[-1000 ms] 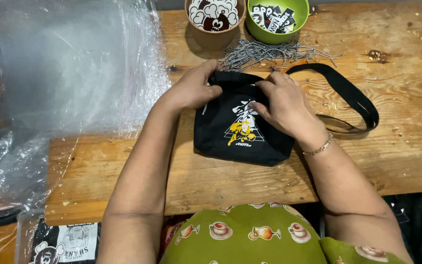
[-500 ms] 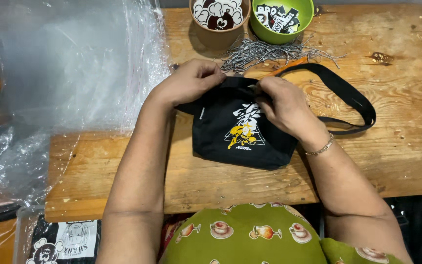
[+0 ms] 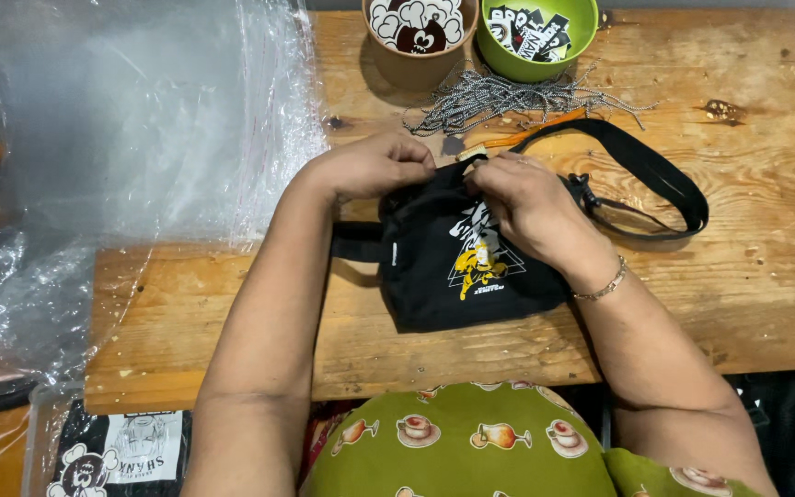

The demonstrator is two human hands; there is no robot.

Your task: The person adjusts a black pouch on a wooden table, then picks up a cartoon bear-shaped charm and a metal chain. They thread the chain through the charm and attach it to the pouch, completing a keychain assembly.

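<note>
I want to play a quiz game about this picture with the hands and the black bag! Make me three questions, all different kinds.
1. True or false: both hands are at the top edge of the black bag.
2. Which bowl is closer to the heap of grey cords's right end? A) the brown bowl B) the green bowl
3. Fill in: the bag's strap lies on the ____ table.

Key:
1. True: the left hand and right hand both pinch the top edge.
2. B
3. wooden
</note>
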